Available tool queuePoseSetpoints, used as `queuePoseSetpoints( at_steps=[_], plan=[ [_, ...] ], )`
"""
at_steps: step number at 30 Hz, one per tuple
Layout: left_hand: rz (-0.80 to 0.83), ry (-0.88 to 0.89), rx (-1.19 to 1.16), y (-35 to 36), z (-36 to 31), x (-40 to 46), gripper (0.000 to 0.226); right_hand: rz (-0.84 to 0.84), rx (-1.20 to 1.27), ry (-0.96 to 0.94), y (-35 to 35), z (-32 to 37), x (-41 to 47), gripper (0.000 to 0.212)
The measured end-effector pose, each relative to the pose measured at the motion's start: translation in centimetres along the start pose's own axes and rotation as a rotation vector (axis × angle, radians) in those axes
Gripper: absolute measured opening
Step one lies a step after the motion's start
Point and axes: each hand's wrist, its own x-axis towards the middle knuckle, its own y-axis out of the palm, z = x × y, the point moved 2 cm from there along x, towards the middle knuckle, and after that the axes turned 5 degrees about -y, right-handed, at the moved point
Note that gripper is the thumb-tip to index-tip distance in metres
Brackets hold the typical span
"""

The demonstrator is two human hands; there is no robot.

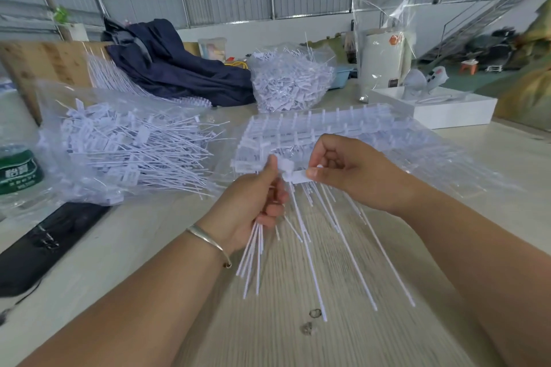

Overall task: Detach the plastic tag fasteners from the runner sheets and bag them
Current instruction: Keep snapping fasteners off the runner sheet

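Note:
My left hand (253,199) grips a bundle of detached white tag fasteners (253,250), their thin tails hanging below my fist. My right hand (343,167) pinches the flat head of one fastener (293,176) that sits at the near edge of the runner sheet stack (328,131); the thumb and forefinger hold its tab. More tails (343,232) fan out from the sheet toward me over the table. A clear bag of loose fasteners (125,149) lies at the left. A second filled bag (290,80) stands behind the stack.
A green-labelled bottle (18,170) and a black pouch (44,241) lie at the left. A dark blue jacket (173,62), a white box (441,110) and a tall clear bag around a white appliance (384,50) stand behind. Two small rings (311,320) lie on the wooden table (283,337).

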Motion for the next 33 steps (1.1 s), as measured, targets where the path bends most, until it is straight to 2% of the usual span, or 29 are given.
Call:
queuePoseSetpoints(
  at_steps=[4, 7, 10, 13, 16, 20, 23, 25, 31, 33],
  plan=[
    [0.084, 0.014, 0.029, 0.2, -0.2, -0.2, 0.044, -0.009, -0.106, -0.026, 0.2, -0.2, -0.1, 0.011],
    [0.112, 0.09, 0.092, 0.3, -0.3, -0.5, 0.028, 0.002, -0.119, -0.005, 0.4, -0.4, 0.0, 0.009],
    [0.067, 0.122, 0.084, 0.1, -0.2, -0.5, 0.015, 0.043, -0.103, -0.001, 0.3, -0.5, 0.0, 0.009],
    [0.016, 0.112, 0.039, -0.2, -0.1, -0.2, 0.016, 0.098, -0.309, 0.008, -0.2, -0.9, -0.1, 0.017],
    [0.013, 0.099, -0.001, -0.4, -0.2, -0.1, 0.018, 0.092, -0.427, -0.023, -0.7, -0.8, 0.0, 0.009],
    [0.087, 0.066, -0.072, -0.5, -0.3, -0.1, 0.027, 0.015, -0.22, -0.006, -1.3, -0.8, 0.1, 0.022],
    [0.156, 0.067, -0.113, -0.2, -0.4, -0.4, 0.022, -0.077, -0.036, 0.079, -1.5, -1.0, 0.1, 0.032],
    [0.202, 0.057, -0.172, 0.0, -0.5, -0.6, 0.02, -0.102, 0.085, 0.123, -1.6, -0.8, 0.1, 0.03],
    [0.489, -0.035, -0.36, 1.3, -0.3, -1.6, 0.019, 0.054, 0.353, 0.104, -1.1, 0.6, -0.2, 0.022],
    [0.58, -0.056, -0.369, 2.0, -0.2, -2.0, 0.038, 0.115, 0.375, 0.086, -0.7, 0.8, -0.2, 0.036]
  ],
)
